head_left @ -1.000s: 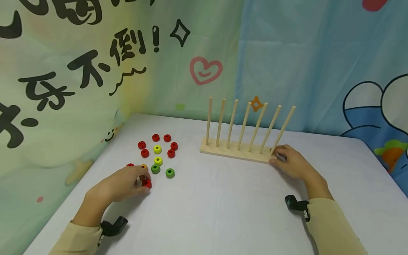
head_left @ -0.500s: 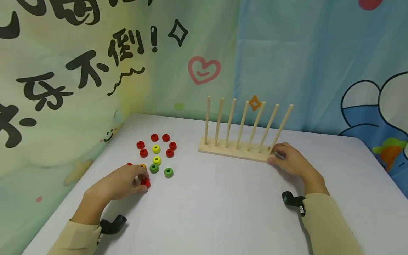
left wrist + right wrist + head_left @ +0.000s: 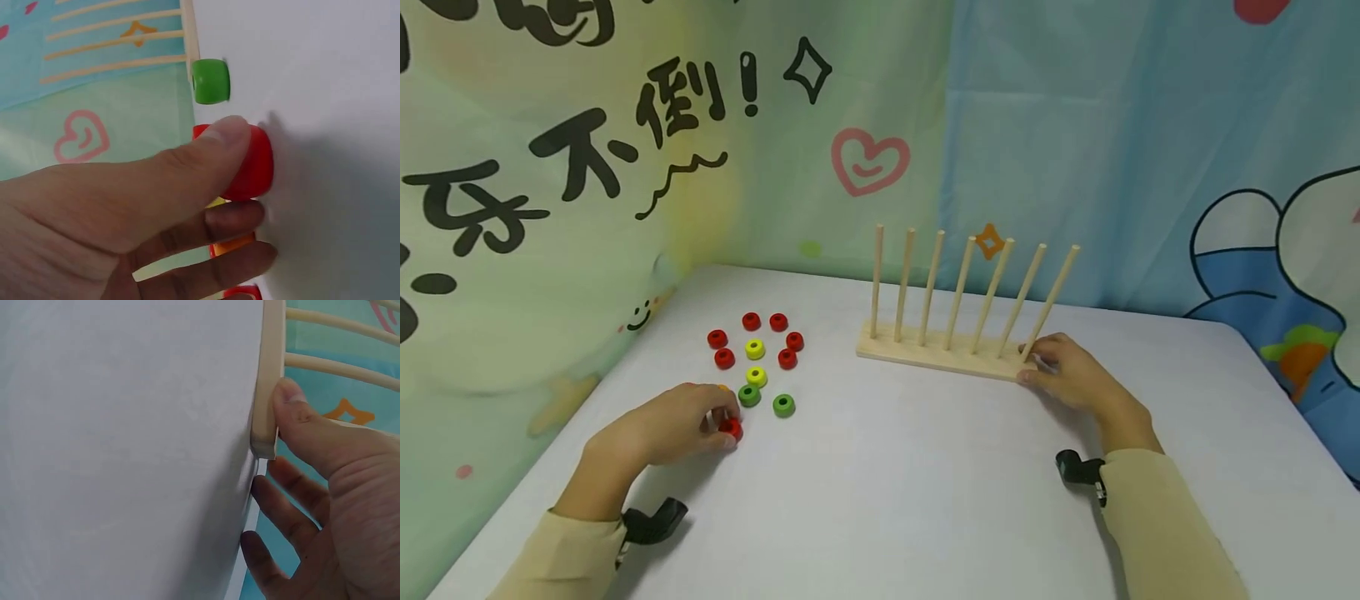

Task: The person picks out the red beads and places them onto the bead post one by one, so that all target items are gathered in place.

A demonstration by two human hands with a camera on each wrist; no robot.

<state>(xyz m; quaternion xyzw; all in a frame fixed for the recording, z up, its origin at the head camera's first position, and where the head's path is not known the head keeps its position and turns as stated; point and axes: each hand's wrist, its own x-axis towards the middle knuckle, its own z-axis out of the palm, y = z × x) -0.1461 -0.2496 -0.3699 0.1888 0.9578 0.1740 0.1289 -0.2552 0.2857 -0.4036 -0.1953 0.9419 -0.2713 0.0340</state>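
Observation:
My left hand [image 3: 662, 425] is low over the table's left side, its thumb and finger pinching a red bead [image 3: 257, 165] that sits on the tabletop. Close by are two green beads [image 3: 783, 406] and two yellow beads [image 3: 755, 349], with several red beads [image 3: 787, 358] behind. An orange bead [image 3: 234, 244] is partly hidden by the left fingers. On the right, a pale wooden peg rack [image 3: 925, 348] stands upright with bare pegs. My right hand [image 3: 1078, 379] grips its right end; the thumb [image 3: 294, 403] lies against the base, and some fingers behind are hidden.
A white cloth [image 3: 880, 492] covers the table. Behind it hangs a printed curtain [image 3: 1060, 150], close behind the rack. Small black cameras [image 3: 655, 521] are strapped at both wrists.
The whole scene shifts slightly left in the head view as the camera turns. Both hands keep their places, the left on the red bead and the right on the peg rack.

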